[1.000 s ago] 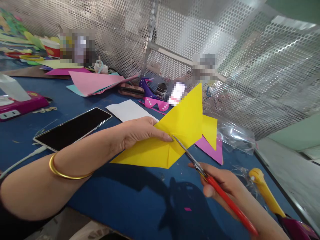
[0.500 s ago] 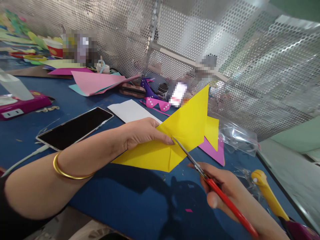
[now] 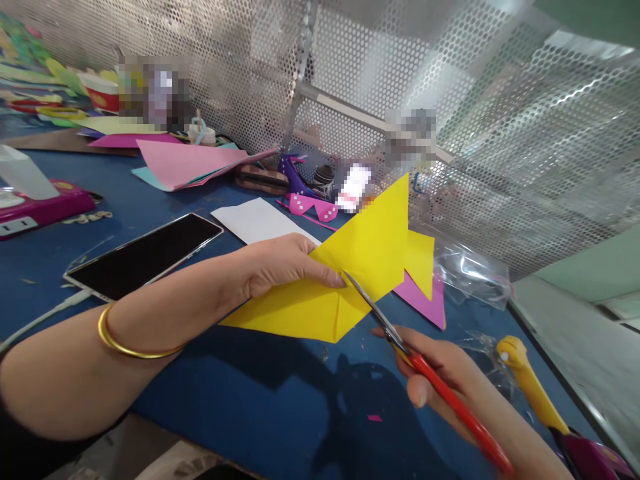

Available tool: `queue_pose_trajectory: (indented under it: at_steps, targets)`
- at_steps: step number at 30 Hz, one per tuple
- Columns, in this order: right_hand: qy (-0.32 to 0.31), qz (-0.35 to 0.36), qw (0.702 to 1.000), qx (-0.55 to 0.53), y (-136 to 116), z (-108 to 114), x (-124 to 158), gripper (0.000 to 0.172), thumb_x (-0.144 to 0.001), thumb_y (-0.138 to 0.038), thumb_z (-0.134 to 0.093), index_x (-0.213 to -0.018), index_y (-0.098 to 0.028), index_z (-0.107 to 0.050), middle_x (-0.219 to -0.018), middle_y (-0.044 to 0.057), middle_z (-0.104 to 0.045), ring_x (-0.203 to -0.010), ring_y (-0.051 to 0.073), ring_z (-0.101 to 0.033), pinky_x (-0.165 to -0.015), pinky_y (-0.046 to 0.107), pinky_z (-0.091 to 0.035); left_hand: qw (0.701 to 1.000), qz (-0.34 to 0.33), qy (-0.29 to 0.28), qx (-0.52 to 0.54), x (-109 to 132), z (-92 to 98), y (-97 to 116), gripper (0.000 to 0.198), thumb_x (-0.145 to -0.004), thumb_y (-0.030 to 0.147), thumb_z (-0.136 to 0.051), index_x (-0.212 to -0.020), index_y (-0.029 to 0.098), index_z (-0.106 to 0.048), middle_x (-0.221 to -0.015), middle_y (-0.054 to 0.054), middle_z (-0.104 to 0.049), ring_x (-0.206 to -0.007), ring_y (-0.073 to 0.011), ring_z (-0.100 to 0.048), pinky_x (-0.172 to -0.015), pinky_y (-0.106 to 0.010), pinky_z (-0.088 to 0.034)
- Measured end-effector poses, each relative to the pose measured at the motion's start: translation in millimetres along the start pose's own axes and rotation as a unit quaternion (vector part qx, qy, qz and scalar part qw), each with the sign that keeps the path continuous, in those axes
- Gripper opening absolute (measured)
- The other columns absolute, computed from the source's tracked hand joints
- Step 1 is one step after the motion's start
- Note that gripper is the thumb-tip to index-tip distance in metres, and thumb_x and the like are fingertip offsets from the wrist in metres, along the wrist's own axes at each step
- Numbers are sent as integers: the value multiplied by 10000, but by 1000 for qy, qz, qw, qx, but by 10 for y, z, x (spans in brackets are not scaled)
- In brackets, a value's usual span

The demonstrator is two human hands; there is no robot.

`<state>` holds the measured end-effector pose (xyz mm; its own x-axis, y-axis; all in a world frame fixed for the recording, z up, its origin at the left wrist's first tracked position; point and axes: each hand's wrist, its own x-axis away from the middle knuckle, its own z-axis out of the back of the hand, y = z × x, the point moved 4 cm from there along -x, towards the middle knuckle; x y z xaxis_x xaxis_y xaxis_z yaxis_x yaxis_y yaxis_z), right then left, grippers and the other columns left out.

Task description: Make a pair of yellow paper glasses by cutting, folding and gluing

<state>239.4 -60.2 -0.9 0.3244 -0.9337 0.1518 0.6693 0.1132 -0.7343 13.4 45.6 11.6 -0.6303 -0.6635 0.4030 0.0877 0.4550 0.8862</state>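
Note:
A folded sheet of yellow paper (image 3: 377,247) is held above the blue table by my left hand (image 3: 295,267), thumb on top and the other fingers hidden beneath. My right hand (image 3: 430,367) is closed around the red handles of a pair of scissors (image 3: 450,393). Their blades point up and left, and the tip lies at the paper beside my left thumb. How far the blades are parted is hard to make out. Behind the held sheet, another yellow piece (image 3: 421,257) and a purple sheet (image 3: 425,300) show.
A phone (image 3: 145,257) with a white cable lies left on the blue table (image 3: 240,400). White paper (image 3: 260,220), pink paper glasses (image 3: 313,207) and pink paper (image 3: 190,160) are further back. A clear plastic bag (image 3: 470,273) and a yellow-handled tool (image 3: 530,380) lie right. A perforated metal panel (image 3: 360,73) stands behind.
The whole view has shifted slightly, moving everything a little to the left. My hands, the paper and the scissors keep nearly the same positions relative to each other.

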Motion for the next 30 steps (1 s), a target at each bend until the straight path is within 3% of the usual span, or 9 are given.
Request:
queue_pose_trajectory:
  at_steps: [5,13,23,30]
  targets:
    - [-1,17,1000,17,62,-10,2,777,-744,-836,-513,-1210,-221,-614,-640,-66,-284,-584,126,-265,-478,254,-258,1000,5,3,1,5,-6,7,378,-507,334,-919,-817,163,-788,-876,-129,-787,-757,-301,-746,-745,-391,-591]
    - [5,26,999,21,44,-3,6,715,-759,-812,-508,-1171,-237,-612,-651,-68,-287,-581,122,-269,-493,257,-239,1000,-1,0,1,-4,0,-13,384,-512,344,-911,-829,166,-788,-881,-123,-788,-756,-294,-744,-744,-395,-592]
    - [-23,-18,999,-21,38,-3,8,709,-747,-785,-596,-1185,-229,-623,-621,-67,-345,-586,125,-287,-500,251,-274,1000,7,-6,-1,-6,2,-7,392,-525,343,-909,-852,164,-787,-883,-119,-789,-739,-280,-742,-748,-386,-593]
    - [-8,-23,998,-58,81,-2,25,781,-714,-838,-567,-1213,-241,-629,-605,-67,-360,-580,119,-237,-486,255,-220,1000,13,-9,15,3,-12,6,406,-494,320,-923,-841,166,-779,-944,-102,-789,-773,-274,-744,-776,-380,-588]
